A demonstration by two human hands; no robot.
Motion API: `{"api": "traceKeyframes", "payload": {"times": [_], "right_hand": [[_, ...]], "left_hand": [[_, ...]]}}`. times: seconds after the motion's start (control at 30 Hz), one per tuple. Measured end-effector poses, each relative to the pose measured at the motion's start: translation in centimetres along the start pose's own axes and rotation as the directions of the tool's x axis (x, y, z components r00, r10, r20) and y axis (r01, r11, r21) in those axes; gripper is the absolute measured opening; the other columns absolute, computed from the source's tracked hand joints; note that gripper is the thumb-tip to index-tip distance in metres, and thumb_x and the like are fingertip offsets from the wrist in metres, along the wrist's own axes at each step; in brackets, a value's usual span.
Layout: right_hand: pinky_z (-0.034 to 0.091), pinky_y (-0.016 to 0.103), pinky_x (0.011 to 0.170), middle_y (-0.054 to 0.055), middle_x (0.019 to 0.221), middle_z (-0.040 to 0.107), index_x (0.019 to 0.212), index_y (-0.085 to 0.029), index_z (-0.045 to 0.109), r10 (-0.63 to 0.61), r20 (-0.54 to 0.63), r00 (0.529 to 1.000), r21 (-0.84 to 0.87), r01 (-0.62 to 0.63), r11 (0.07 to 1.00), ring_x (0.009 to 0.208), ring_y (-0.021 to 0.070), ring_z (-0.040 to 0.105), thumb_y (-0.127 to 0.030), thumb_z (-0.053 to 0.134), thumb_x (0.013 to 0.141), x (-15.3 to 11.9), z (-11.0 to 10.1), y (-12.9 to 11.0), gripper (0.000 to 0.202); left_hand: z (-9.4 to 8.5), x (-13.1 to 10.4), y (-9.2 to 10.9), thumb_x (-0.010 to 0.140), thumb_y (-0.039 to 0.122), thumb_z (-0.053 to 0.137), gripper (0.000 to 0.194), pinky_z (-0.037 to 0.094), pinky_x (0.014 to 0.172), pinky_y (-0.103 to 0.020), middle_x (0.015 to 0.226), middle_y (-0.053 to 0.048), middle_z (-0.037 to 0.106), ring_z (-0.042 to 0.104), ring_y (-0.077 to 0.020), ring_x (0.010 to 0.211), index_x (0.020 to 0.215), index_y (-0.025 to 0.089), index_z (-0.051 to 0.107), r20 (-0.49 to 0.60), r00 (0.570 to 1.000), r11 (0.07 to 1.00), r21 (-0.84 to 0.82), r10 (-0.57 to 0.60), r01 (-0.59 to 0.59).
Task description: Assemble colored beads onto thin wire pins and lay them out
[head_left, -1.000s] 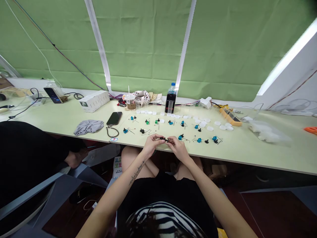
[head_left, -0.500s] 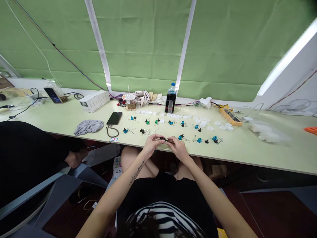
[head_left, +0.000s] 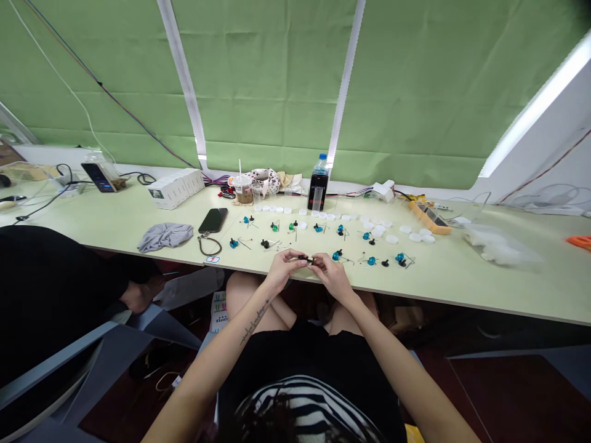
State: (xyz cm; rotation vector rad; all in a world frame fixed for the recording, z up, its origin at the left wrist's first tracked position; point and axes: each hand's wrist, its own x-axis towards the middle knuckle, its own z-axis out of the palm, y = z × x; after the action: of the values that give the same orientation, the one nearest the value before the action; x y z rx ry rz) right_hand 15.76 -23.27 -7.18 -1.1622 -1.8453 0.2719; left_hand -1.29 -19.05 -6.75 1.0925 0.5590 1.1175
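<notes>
Over the front edge of the table [head_left: 452, 280], my left hand [head_left: 283, 269] and my right hand [head_left: 333, 275] meet, fingertips pinched on a small black part [head_left: 305, 259]. Its exact kind is too small to tell, and the fingers hide most of it. Just beyond my hands lie two rows of small sets: blue knob-like pieces [head_left: 372, 261], green pieces [head_left: 291, 227], black pieces [head_left: 265, 244] and thin bent metal wires [head_left: 347, 259]. Behind them runs a line of white round discs [head_left: 330, 217].
A phone [head_left: 317, 192] showing a timer leans on a bottle [head_left: 322, 163]. Leftward are a dark phone [head_left: 213, 220], a grey cloth [head_left: 165, 236], a lidded cup [head_left: 243, 189] and white boxes [head_left: 176, 188]. An orange tray [head_left: 429, 218] and a plastic bag [head_left: 501, 246] lie right. Another person [head_left: 60, 289] sits at left.
Both hands stay in almost the same place, still holding the small black part, with only a slight shift at the fingertips. Nothing on the table has visibly moved.
</notes>
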Motion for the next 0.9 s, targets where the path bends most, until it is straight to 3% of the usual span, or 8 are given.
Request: {"api": "traceKeyframes", "payload": {"times": [0.9], "right_hand": [[0.050, 0.031, 0.070, 0.006, 0.088, 0.069, 0.103, -0.021, 0.055, -0.024, -0.003, 1.000, -0.061, 0.024, 0.998, 0.080, 0.0213, 0.066, -0.034, 0.049, 0.089, -0.02, 0.14, 0.10, 0.020]], "left_hand": [[-0.14, 0.11, -0.12, 0.058, 0.018, 0.078, 0.028, 0.048, 0.077, -0.030, 0.086, -0.005, 0.068, 0.062, -0.0140, 0.075, 0.082, 0.013, 0.065, 0.008, 1.000, 1.000, 0.000, 0.016, -0.016]]}}
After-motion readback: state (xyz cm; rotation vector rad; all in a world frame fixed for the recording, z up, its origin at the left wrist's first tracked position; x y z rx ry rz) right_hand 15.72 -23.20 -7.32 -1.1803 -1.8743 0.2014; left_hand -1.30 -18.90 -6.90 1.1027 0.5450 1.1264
